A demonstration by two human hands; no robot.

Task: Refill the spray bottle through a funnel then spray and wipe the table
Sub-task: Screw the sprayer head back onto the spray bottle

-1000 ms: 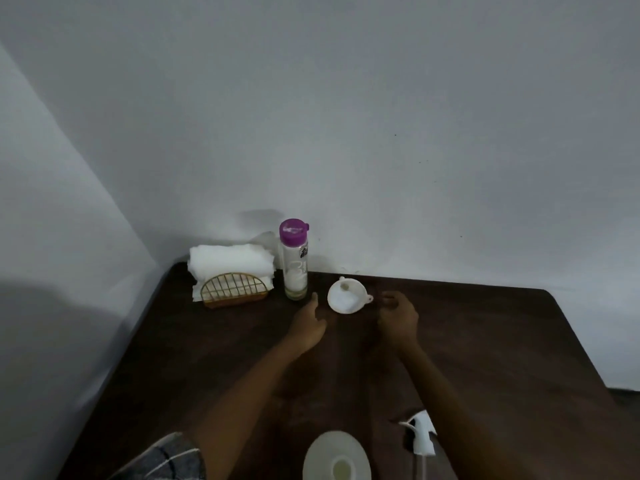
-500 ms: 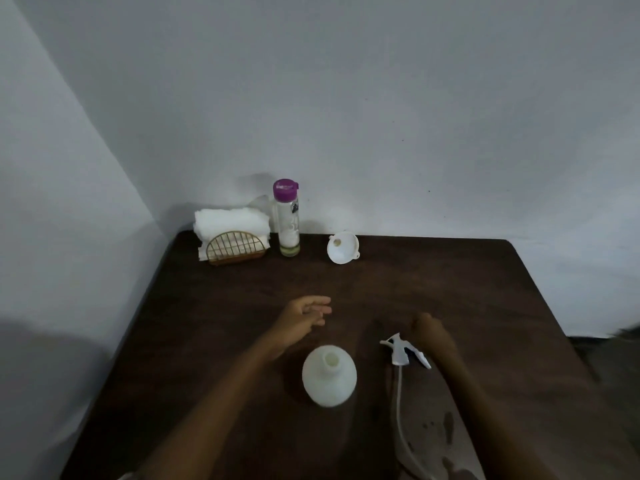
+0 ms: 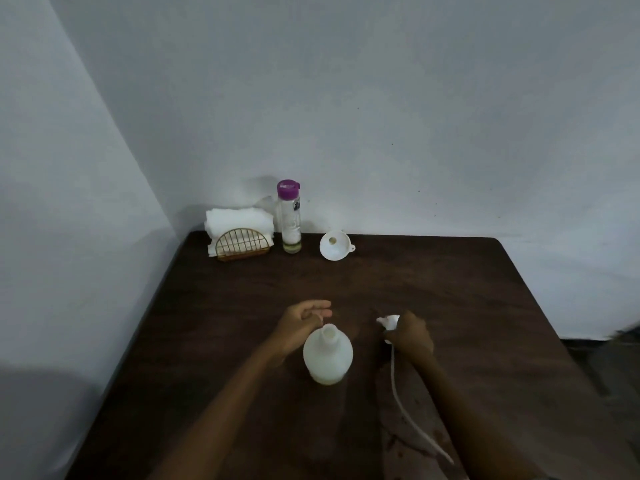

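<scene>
At the far-left corner of the dark table (image 3: 450,278) we see white napkins (image 3: 237,221) in a gold wire holder (image 3: 242,243); just right stands a purple-capped refill bottle (image 3: 290,220), then a white funnel (image 3: 333,247) lying tipped; nearer us, our left hand (image 3: 301,320) hovers loose-fingered, holding nothing, just behind the uncapped spray bottle (image 3: 327,356), upright mid-table; our right hand (image 3: 410,336) grips the sprayer head (image 3: 389,322), its tube (image 3: 403,408) trailing toward us.
</scene>
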